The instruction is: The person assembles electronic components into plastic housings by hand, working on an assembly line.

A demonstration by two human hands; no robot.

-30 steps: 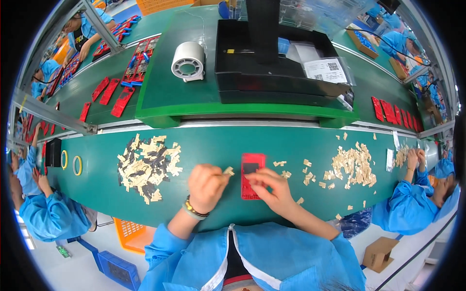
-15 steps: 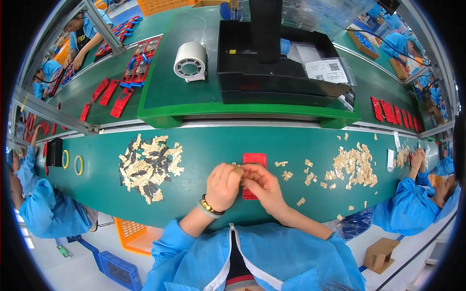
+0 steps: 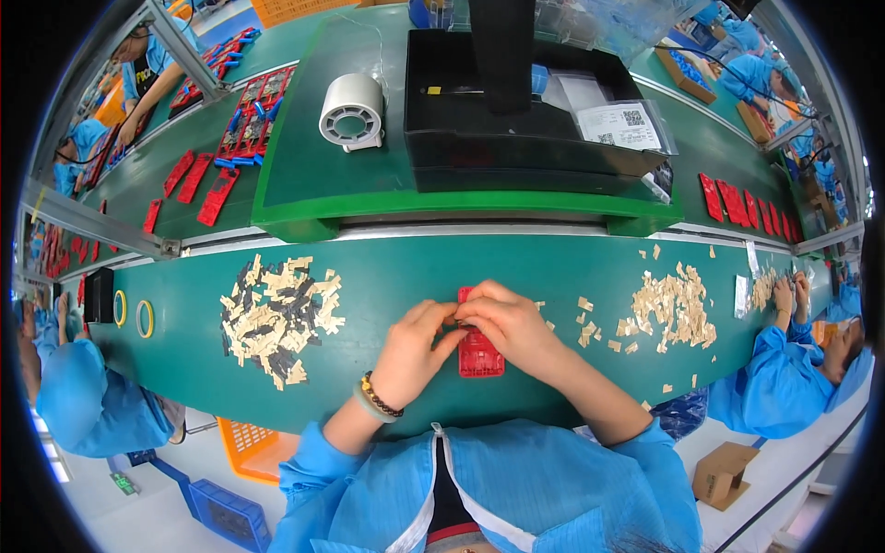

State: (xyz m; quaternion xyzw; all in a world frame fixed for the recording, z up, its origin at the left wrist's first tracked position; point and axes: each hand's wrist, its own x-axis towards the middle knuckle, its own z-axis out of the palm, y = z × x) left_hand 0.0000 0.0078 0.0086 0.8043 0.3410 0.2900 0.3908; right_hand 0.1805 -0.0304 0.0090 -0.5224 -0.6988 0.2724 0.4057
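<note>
A red plastic casing [image 3: 481, 358] lies on the green table in front of me, its lower half in sight and its upper part mostly covered by my hands. Over its upper left edge, the fingertips of my left hand [image 3: 413, 348] and my right hand [image 3: 516, 324] meet, both closed in a pinch. Whatever sits between the fingers is too small and hidden to make out. On the left wrist are a beaded bracelet and a pale bangle. Left of my hands is a pile of cream and black small pieces [image 3: 281, 313]; to the right, a pile of cream pieces [image 3: 671, 309].
Beyond the table edge, a green-edged platform [image 3: 369, 221] carries a white fan [image 3: 352, 111] and a black bin [image 3: 535, 166]. Red casings [image 3: 192, 180] lie on the belt at both sides. Yellow tape rings [image 3: 145, 319] stand at left. Co-workers in blue sit on either side.
Both hands have shifted toward the far end of the red casing, uncovering its near half. Their wrists are now farther apart, with the fingertips still together.
</note>
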